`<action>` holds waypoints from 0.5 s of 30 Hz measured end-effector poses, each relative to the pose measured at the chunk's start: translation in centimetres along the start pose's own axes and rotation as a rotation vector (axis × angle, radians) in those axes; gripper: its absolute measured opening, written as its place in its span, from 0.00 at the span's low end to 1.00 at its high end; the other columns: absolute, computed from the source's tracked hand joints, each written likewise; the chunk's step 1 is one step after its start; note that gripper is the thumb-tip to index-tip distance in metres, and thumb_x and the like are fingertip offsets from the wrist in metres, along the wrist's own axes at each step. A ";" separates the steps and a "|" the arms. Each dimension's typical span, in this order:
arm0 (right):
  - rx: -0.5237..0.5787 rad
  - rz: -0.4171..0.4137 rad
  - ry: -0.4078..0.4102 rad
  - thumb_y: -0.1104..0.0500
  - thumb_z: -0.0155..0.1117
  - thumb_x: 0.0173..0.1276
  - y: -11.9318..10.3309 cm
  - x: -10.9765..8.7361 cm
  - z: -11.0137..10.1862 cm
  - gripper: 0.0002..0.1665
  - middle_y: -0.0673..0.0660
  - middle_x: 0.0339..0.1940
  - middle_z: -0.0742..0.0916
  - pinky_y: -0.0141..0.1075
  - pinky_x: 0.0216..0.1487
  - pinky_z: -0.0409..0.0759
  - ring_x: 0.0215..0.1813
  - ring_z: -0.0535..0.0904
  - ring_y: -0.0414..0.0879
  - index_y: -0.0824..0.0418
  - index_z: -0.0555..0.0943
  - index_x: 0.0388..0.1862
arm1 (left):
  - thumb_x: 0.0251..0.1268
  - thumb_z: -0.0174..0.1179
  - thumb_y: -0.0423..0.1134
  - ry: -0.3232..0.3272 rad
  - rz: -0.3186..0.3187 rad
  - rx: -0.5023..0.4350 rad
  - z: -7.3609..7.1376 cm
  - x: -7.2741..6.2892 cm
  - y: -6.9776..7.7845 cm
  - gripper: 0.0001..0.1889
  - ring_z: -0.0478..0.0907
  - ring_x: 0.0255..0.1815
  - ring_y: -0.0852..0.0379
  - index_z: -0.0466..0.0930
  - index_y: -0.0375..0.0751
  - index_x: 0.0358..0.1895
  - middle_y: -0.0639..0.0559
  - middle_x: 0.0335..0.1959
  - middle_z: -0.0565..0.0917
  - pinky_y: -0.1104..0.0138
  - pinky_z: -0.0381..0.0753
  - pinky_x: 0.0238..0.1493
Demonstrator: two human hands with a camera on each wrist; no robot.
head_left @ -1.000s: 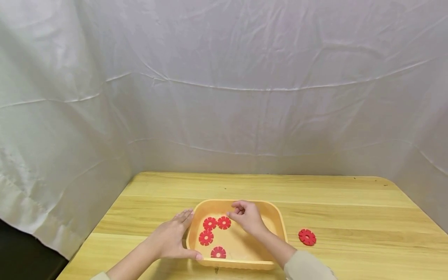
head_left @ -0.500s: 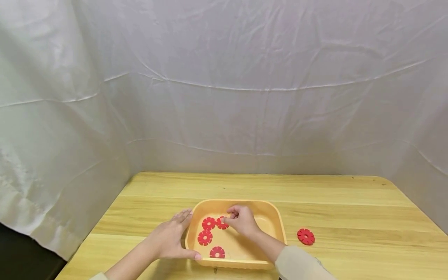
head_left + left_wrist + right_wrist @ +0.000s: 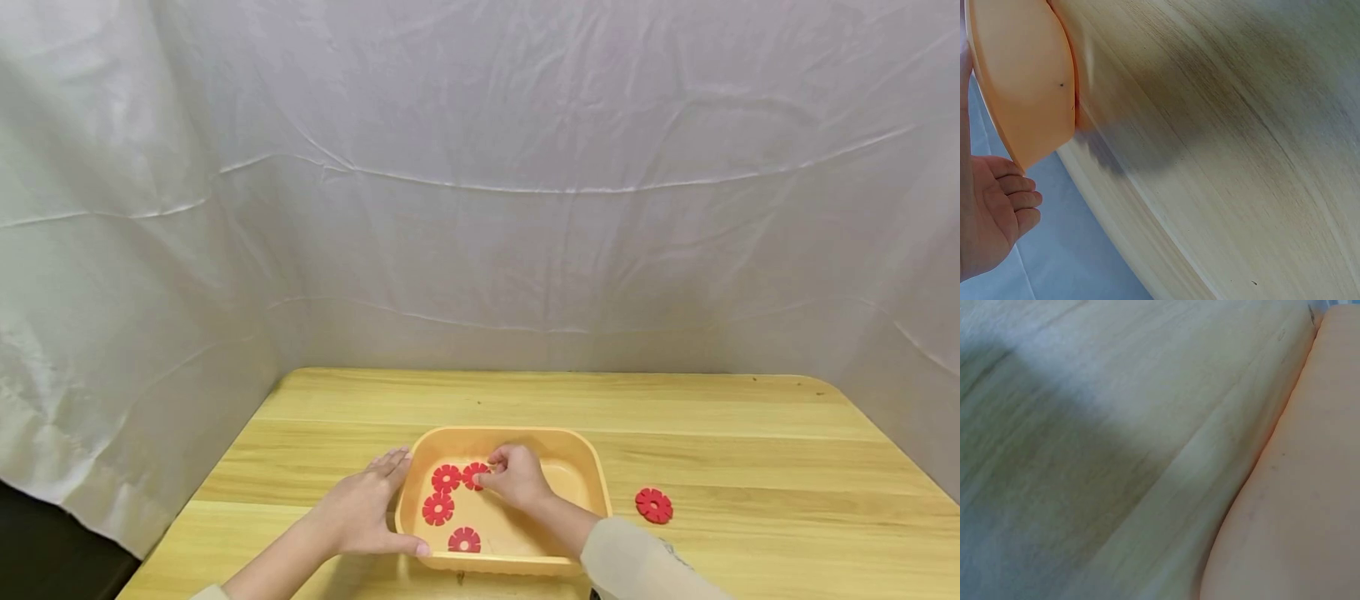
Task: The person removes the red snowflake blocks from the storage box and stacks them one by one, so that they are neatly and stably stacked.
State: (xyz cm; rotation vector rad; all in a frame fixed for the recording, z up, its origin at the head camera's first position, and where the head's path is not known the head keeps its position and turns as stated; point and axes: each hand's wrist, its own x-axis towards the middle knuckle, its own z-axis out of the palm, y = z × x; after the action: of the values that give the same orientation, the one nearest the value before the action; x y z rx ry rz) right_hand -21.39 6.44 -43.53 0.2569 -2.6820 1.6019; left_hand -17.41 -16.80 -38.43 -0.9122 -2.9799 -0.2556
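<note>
A shallow orange plastic tray (image 3: 525,562) stands on the table with several red notched interlocking discs on its floor. At the tray's left end my left hand (image 3: 362,512) rests against the rim, fingers extended and thumb on the front edge; in the left wrist view its fingers touch the rim. My right hand (image 3: 520,479) reaches into the tray, thumb and fingertips pinching the edge of a red interlocking disc (image 3: 472,474). Just left of it lies another disc (image 3: 440,485), with a third disc (image 3: 438,517) below. A separate disc (image 3: 464,533) lies near the front wall.
One more red disc (image 3: 654,506) lies on the wooden table (image 3: 750,467), to the right of the tray. Pale cloth (image 3: 480,250) hangs behind the table and along both sides. The right wrist view shows only tabletop and the tray's outer wall.
My right hand has moved left and lower inside the tray, from above the rightmost disc to grip it. The left hand keeps its place on the tray.
</note>
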 end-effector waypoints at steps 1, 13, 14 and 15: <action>-0.010 0.000 0.001 0.67 0.70 0.50 0.0 0.0 0.0 0.14 0.51 0.18 0.75 0.26 0.24 0.71 0.22 0.67 0.39 0.74 0.79 0.33 | 0.37 0.56 0.77 0.001 0.001 0.001 0.0 0.0 0.0 0.61 0.64 0.67 0.37 0.62 0.24 0.64 0.31 0.66 0.65 0.50 0.71 0.62; -0.080 -0.012 0.011 0.67 0.73 0.46 -0.1 -0.3 0.3 0.14 0.47 0.12 0.70 0.26 0.24 0.70 0.17 0.64 0.37 0.72 0.78 0.28 | 0.37 0.55 0.79 0.014 0.008 0.002 -0.1 0.0 0.1 0.61 0.65 0.66 0.37 0.63 0.24 0.64 0.30 0.65 0.66 0.50 0.71 0.61; -0.083 -0.015 0.013 0.66 0.73 0.46 -0.1 -0.3 0.3 0.14 0.48 0.12 0.70 0.26 0.23 0.70 0.17 0.64 0.37 0.72 0.78 0.28 | 0.37 0.55 0.78 0.013 0.009 0.000 -0.1 0.0 0.1 0.61 0.65 0.66 0.37 0.63 0.24 0.64 0.30 0.65 0.66 0.50 0.71 0.61; -0.087 -0.018 0.016 0.66 0.73 0.45 -0.1 -0.3 0.3 0.14 0.48 0.13 0.70 0.26 0.23 0.69 0.17 0.64 0.37 0.72 0.78 0.28 | 0.37 0.56 0.78 0.012 0.009 -0.002 -0.1 0.0 0.1 0.61 0.65 0.66 0.37 0.63 0.24 0.64 0.30 0.65 0.66 0.50 0.71 0.61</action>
State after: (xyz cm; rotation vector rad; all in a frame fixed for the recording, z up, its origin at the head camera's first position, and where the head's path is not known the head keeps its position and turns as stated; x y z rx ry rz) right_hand -21.04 6.14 -43.63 0.2645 -2.7208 1.4721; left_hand -17.33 -16.75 -38.32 -0.9199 -2.9645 -0.2624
